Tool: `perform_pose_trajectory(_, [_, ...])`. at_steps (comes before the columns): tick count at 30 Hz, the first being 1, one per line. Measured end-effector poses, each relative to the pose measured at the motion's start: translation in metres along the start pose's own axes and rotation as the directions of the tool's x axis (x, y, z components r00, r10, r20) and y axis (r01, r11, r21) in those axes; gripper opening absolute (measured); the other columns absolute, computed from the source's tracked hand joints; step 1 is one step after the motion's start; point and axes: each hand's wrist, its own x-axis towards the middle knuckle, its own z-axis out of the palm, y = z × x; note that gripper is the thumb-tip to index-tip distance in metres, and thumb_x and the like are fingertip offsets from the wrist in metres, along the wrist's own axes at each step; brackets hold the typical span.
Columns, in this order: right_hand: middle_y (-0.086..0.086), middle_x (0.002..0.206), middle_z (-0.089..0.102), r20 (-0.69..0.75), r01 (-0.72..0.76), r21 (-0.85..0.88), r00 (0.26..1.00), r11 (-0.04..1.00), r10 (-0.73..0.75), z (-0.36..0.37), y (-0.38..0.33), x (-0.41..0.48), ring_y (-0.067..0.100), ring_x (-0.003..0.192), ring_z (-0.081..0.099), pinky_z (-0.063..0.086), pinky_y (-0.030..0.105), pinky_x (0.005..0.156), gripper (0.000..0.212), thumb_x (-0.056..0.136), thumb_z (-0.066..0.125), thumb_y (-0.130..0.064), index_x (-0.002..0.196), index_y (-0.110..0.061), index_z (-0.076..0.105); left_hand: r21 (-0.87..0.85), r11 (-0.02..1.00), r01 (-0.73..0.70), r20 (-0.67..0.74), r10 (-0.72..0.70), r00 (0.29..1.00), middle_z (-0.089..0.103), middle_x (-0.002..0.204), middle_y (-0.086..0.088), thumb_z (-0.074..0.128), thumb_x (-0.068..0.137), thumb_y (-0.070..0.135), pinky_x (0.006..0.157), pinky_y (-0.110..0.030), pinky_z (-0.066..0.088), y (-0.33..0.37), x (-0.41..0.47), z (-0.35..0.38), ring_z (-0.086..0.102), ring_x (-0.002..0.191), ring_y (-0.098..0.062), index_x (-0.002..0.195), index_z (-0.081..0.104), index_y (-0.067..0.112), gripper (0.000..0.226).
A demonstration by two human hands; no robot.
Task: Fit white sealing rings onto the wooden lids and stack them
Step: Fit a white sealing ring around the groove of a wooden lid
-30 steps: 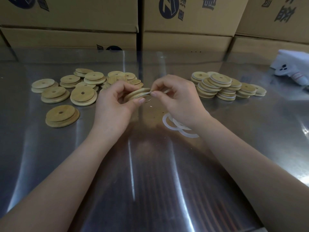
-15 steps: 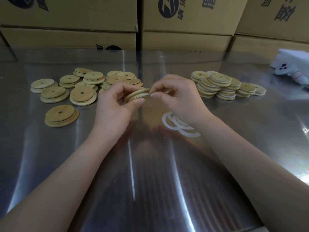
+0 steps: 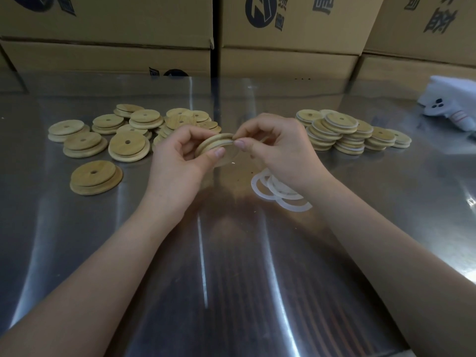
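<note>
Head: left hand (image 3: pixel 177 164), right hand (image 3: pixel 282 148), seemingly curled round tilted lid (image 3: pixel 214 141).

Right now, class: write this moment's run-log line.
left hand: holds wooden lid | right hand: pinches sealing ring at rim | spare rings: on table | ringed lids: stacked right

A shiny metal table (image 3: pixel 231 292) fills the foreground, its surface streaked with long pale glints of reflected light; along its far edge stand stacked brown cardboard boxes (image 3: pixel 116 55), printed with dark logos and characters, closing off the view; a white bundle (image 3: pixel 449 104) lies at the far right.
</note>
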Motion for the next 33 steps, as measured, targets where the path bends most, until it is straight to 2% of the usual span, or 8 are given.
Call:
perform_pose_trajectory(3, [0.002, 0.08, 0.069, -0.021, -0.048, 0.099, 0.998, 0.994, 0.051, -0.0009, 0.0008, 0.0005, 0.021, 0.076, 0.064, 0.056, 0.038, 0.07, 0.009, 0.086, 0.071, -0.007, 0.084, -0.016, 0.071, -0.092, 0.994, 0.06, -0.005, -0.06, 0.998, 0.075, 0.095, 0.003, 0.069, 0.086, 0.005, 0.074, -0.029, 0.06, -0.0001, -0.0001, 0.0001, 0.071, 0.094, -0.012, 0.096, 0.066, 0.021, 0.019])
perform_pose_trajectory(4, [0.001, 0.079, 0.069, -0.027, -0.058, 0.12, 0.998, 0.991, 0.062, -0.0011, 0.001, 0.0009, 0.021, 0.076, 0.065, 0.056, 0.038, 0.07, 0.01, 0.086, 0.07, -0.007, 0.084, -0.017, 0.07, -0.112, 0.991, 0.077, -0.003, -0.078, 0.997, 0.075, 0.096, 0.001, 0.069, 0.087, 0.005, 0.073, -0.03, 0.06, 0.0001, -0.0001, 0.0, 0.071, 0.095, -0.013, 0.097, 0.066, 0.019, 0.018])
perform_pose_trajectory(8, [-0.003, 0.076, 0.069, -0.033, -0.1, 0.213, 0.993, 0.972, 0.109, -0.0022, 0.0012, 0.0017, 0.012, 0.07, 0.065, 0.053, 0.024, 0.064, 0.012, 0.088, 0.068, -0.005, 0.085, -0.017, 0.069, -0.176, 0.975, 0.132, -0.005, -0.135, 0.991, 0.076, 0.096, -0.001, 0.067, 0.089, 0.008, 0.07, -0.031, 0.061, 0.0015, -0.0003, 0.0001, 0.072, 0.094, -0.016, 0.1, 0.065, 0.015, 0.014])
perform_pose_trajectory(13, [-0.001, 0.072, 0.069, -0.033, -0.182, 0.278, 0.979, 0.943, 0.199, -0.0032, 0.0026, 0.0026, 0.014, 0.064, 0.064, 0.055, 0.027, 0.06, 0.011, 0.09, 0.066, -0.008, 0.083, -0.017, 0.07, -0.223, 0.955, 0.194, 0.002, -0.198, 0.98, 0.075, 0.098, -0.003, 0.063, 0.092, 0.01, 0.071, -0.038, 0.062, 0.0039, -0.0002, 0.0002, 0.072, 0.095, -0.019, 0.104, 0.064, 0.014, 0.013])
perform_pose_trajectory(16, [0.008, 0.078, 0.071, -0.003, -0.228, 0.293, 0.971, 0.928, 0.239, -0.0037, 0.0036, 0.0028, 0.013, 0.063, 0.064, 0.053, 0.023, 0.058, 0.008, 0.09, 0.067, -0.012, 0.084, -0.016, 0.071, -0.245, 0.946, 0.214, 0.009, -0.218, 0.976, 0.075, 0.099, -0.005, 0.061, 0.093, 0.01, 0.068, -0.037, 0.062, 0.0057, -0.0003, 0.0002, 0.073, 0.094, -0.021, 0.107, 0.063, 0.012, 0.014])
perform_pose_trajectory(20, [-0.002, 0.074, 0.069, 0.066, -0.287, 0.315, 0.957, 0.905, 0.281, -0.0025, 0.006, 0.0028, 0.014, 0.065, 0.064, 0.055, 0.026, 0.059, 0.002, 0.09, 0.069, -0.016, 0.09, -0.016, 0.071, -0.273, 0.933, 0.235, 0.019, -0.239, 0.971, 0.075, 0.097, -0.004, 0.059, 0.094, 0.011, 0.064, -0.035, 0.061, 0.0076, -0.0003, -0.0002, 0.073, 0.092, -0.021, 0.109, 0.062, 0.01, 0.015])
perform_pose_trajectory(24, [0.004, 0.077, 0.071, 0.157, -0.35, 0.367, 0.937, 0.862, 0.313, 0.0011, 0.0074, 0.0017, 0.023, 0.068, 0.065, 0.056, 0.032, 0.061, 0.007, 0.09, 0.069, -0.019, 0.095, -0.014, 0.07, -0.279, 0.929, 0.242, 0.031, -0.243, 0.969, 0.076, 0.096, -0.004, 0.058, 0.095, 0.011, 0.064, -0.035, 0.062, 0.008, -0.0005, 0.0, 0.073, 0.092, -0.022, 0.112, 0.061, 0.009, 0.017])
perform_pose_trajectory(33, [0.004, 0.07, 0.069, 0.226, -0.418, 0.409, 0.907, 0.811, 0.354, 0.004, 0.0087, 0.0024, 0.018, 0.06, 0.064, 0.056, 0.03, 0.057, 0.007, 0.092, 0.066, -0.018, 0.092, -0.011, 0.068, -0.279, 0.921, 0.271, 0.027, -0.275, 0.961, 0.075, 0.095, -0.003, 0.058, 0.096, 0.013, 0.059, -0.031, 0.06, 0.005, 0.0, 0.0009, 0.073, 0.092, -0.021, 0.109, 0.064, 0.013, 0.014])
